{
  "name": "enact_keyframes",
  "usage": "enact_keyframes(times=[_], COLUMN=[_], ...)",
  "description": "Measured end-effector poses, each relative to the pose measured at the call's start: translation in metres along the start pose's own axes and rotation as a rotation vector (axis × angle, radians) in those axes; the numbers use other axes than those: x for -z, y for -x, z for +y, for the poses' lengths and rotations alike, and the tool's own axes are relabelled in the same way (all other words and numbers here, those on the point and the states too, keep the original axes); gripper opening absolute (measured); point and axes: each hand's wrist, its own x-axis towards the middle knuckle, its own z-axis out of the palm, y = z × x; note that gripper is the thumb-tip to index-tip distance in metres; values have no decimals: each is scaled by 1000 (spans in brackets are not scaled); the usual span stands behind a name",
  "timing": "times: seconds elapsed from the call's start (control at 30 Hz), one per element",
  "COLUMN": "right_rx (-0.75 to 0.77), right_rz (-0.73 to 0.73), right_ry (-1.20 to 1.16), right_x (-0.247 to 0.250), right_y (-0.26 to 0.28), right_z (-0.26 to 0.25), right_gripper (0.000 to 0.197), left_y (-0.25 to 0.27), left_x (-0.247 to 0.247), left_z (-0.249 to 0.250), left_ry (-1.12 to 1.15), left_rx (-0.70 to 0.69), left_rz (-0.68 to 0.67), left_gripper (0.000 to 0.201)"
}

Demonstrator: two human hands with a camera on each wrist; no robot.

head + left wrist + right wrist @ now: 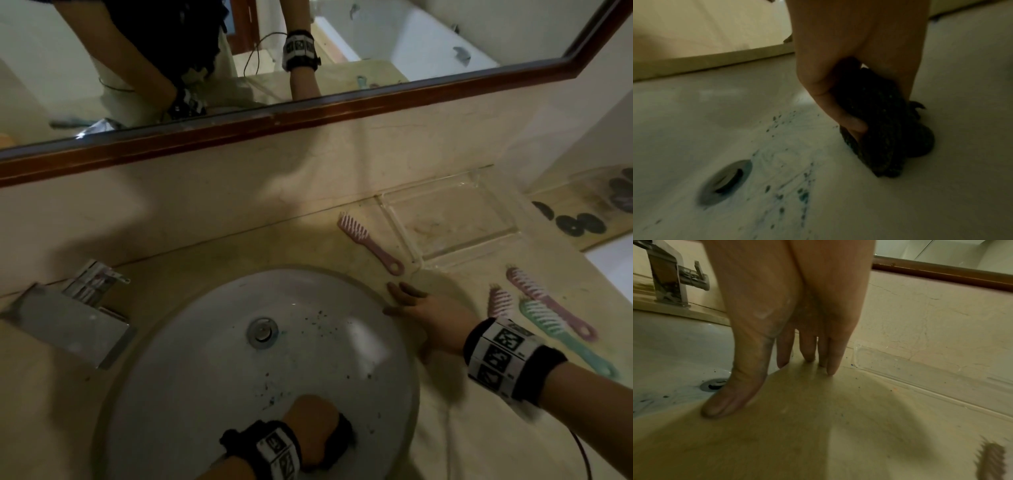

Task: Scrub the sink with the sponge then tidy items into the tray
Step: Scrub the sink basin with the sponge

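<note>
The round white sink (191,359) is flecked with dark and teal specks around its drain (262,332). My left hand (317,425) grips a dark scrubbing sponge (877,126) and presses it on the near right of the basin (694,129). My right hand (421,313) lies flat and open on the counter at the sink's right rim, fingers (809,350) straight. A clear tray (455,222) sits empty at the back right. A pink brush (368,241) lies left of it; two pink brushes (548,301) and a green one (561,335) lie nearer.
A chrome faucet (65,322) stands at the sink's left. A wood-framed mirror (308,116) runs along the wall behind. Dark round stones (579,224) sit on a ledge at the far right. A cable (582,452) trails off my right wrist.
</note>
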Motion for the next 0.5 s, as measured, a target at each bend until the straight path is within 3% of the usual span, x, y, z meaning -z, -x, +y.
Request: enact_keyframes(times=[0.03,0.1,0.2,0.33,0.4,0.5], right_rx=[10,2,1,-2,1,-4], right_rz=[-17,-4,11,7,10,22], right_ry=[-4,8,57,42,31,40], right_x=[4,5,6,6,5,5], right_y=[2,1,3,3,2,1], right_z=[-4,-5,-9,-8,-6,-6], right_gripper=[98,97,96,96,96,97], left_y=[1,-5,-2,6,7,2], left_x=[2,2,13,11,7,1], left_z=[-4,-14,-8,30,48,45], left_ry=[33,106,158,62,-45,-81], left_rx=[-41,9,30,-196,-214,-158], left_rz=[37,102,204,169,155,95], left_gripper=[18,24,16,16,15,38])
